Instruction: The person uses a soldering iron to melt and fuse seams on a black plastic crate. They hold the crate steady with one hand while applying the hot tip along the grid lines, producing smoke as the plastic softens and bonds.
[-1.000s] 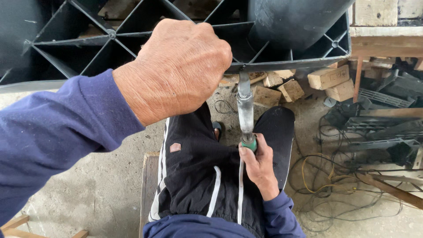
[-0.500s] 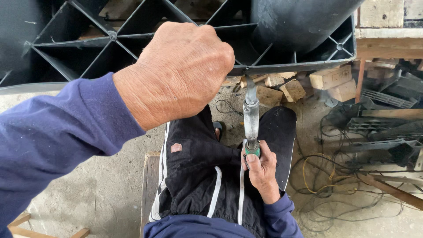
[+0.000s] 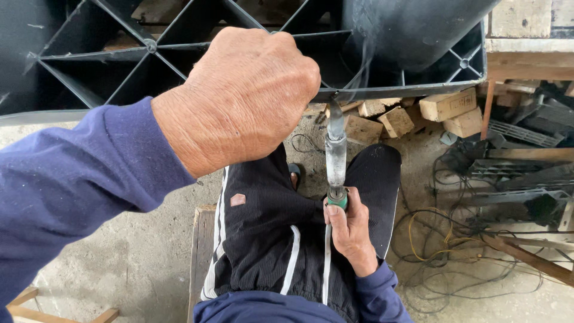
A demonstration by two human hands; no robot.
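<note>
My left hand [image 3: 245, 98] is close to the camera, closed over the front rim of a large black plastic frame [image 3: 412, 87] with ribbed triangular cells. Lower down, my right hand [image 3: 351, 230] grips the green handle of a long grey metal tool [image 3: 335, 157]. The tool points up, and its tip touches the frame's lower edge just right of my left hand. Black trousers with white stripes cover my knees beneath both hands.
Wooden blocks [image 3: 445, 107] lie on the concrete floor under the frame. Tangled wires [image 3: 454, 239] and dark metal parts sit on the right. A wooden bench edge [image 3: 200, 251] shows under my left leg. A wooden table stands at the top right.
The tool's tip has risen from below the frame up to its lower edge. My right hand has shifted slightly with it. The left hand holds the same place.
</note>
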